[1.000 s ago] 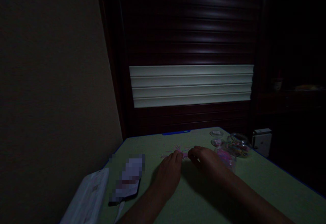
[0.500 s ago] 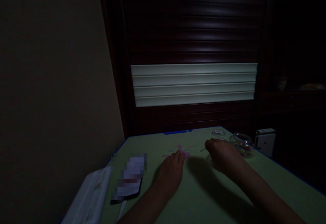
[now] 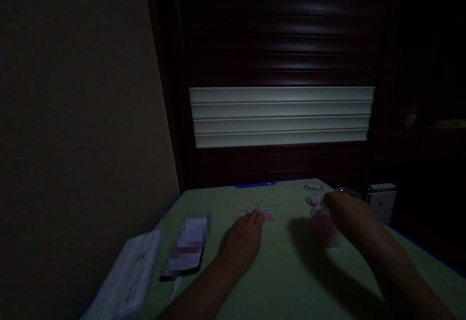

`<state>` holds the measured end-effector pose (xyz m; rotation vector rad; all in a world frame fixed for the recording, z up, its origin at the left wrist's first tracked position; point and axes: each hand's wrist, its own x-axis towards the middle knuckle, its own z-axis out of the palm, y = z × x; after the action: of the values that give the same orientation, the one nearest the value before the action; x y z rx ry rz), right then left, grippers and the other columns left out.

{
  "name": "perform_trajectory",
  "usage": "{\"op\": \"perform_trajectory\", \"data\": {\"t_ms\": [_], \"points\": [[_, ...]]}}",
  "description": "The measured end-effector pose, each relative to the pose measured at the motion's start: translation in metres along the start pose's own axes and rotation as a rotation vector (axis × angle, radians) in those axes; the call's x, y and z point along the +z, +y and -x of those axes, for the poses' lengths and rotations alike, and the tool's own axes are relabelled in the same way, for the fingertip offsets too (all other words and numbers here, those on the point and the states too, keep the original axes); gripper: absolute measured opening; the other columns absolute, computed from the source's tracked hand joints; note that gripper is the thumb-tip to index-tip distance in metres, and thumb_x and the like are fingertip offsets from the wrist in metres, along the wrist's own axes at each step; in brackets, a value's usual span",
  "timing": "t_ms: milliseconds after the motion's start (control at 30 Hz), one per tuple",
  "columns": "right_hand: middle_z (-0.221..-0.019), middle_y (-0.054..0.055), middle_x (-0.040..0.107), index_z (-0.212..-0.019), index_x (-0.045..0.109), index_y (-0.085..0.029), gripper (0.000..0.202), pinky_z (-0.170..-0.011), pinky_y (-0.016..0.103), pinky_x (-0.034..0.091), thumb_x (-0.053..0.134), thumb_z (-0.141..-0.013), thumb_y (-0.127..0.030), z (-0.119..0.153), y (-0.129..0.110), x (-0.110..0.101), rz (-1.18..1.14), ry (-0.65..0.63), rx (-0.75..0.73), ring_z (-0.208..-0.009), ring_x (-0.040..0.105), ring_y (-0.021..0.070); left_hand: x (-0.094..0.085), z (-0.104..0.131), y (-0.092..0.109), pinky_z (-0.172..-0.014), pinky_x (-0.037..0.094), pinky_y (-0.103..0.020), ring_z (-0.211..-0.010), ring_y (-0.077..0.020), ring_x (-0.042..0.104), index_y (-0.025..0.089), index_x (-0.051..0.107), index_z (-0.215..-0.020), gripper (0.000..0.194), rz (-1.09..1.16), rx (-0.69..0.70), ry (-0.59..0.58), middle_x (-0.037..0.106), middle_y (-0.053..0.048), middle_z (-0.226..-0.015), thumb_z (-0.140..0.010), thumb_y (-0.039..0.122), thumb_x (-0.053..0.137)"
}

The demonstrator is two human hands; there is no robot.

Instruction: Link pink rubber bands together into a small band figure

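Observation:
My left hand [image 3: 245, 235] rests on the table with its fingers lying forward. Its fingertips touch a small pile of thin pink and pale pieces [image 3: 267, 216], too dim to name. To the right, my right hand [image 3: 353, 215] is closed, fingers pinched together, beside a small clear jar [image 3: 325, 230] with pink contents. What the pinch holds, if anything, is hidden. A larger clear jar [image 3: 345, 192] stands mostly behind this hand, only its rim showing. Two round clear lids lie nearby, a far one [image 3: 313, 187] and a nearer one [image 3: 314, 199] with pink on it.
A green table [image 3: 276, 271] with a blue edge fills the foreground. On its left are a blurred-out flat item [image 3: 189, 242], a white cable [image 3: 174, 288] and a long white case [image 3: 127, 276]. A wall stands at left, a slatted panel [image 3: 282, 116] behind.
My right hand has moved right, from above the middle of the table to the small jar, and now covers most of the larger jar. My left hand has stayed by the pink pile.

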<state>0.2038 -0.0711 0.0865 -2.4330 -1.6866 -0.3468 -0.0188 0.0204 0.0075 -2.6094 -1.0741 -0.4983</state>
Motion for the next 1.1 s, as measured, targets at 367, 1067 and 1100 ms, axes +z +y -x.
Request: {"op": "perform_trajectory", "data": {"t_ms": [367, 1067, 1100], "points": [[-0.087, 0.013, 0.066, -0.083, 0.065, -0.019, 0.025, -0.056, 0.029, 0.038, 0.041, -0.078, -0.015, 0.001, 0.001, 0.003, 0.029, -0.028, -0.027, -0.077, 0.063, 0.0249, 0.002, -0.002, -0.003, -0.084, 0.042, -0.034, -0.098, -0.0206, 0.052, 0.014, 0.047, -0.108, 0.03, 0.023, -0.025, -0.008, 0.055, -0.009, -0.107, -0.084, 0.003, 0.032], [-0.087, 0.007, 0.065, -0.086, 0.064, -0.018, 0.025, -0.065, 0.025, 0.039, 0.039, -0.086, -0.016, 0.003, -0.059, 0.024, -0.014, 0.007, -0.615, -0.075, 0.061, 0.0163, 0.017, -0.002, -0.026, -0.078, 0.038, -0.028, -0.087, -0.0176, 0.051, 0.017, 0.054, -0.088, 0.025, 0.093, -0.241, 0.095, 0.054, -0.006, -0.09, -0.091, 0.013, 0.029], [-0.084, 0.007, 0.065, -0.085, 0.064, -0.017, 0.024, -0.064, 0.025, 0.039, 0.04, -0.085, -0.015, 0.002, -0.062, 0.028, -0.01, -0.009, -0.643, -0.074, 0.061, 0.0162, 0.018, -0.002, -0.028, -0.078, 0.038, -0.028, -0.087, -0.0175, 0.051, 0.017, 0.054, -0.087, 0.025, 0.097, -0.258, 0.092, 0.054, -0.006, -0.09, -0.091, 0.013, 0.03]]}}
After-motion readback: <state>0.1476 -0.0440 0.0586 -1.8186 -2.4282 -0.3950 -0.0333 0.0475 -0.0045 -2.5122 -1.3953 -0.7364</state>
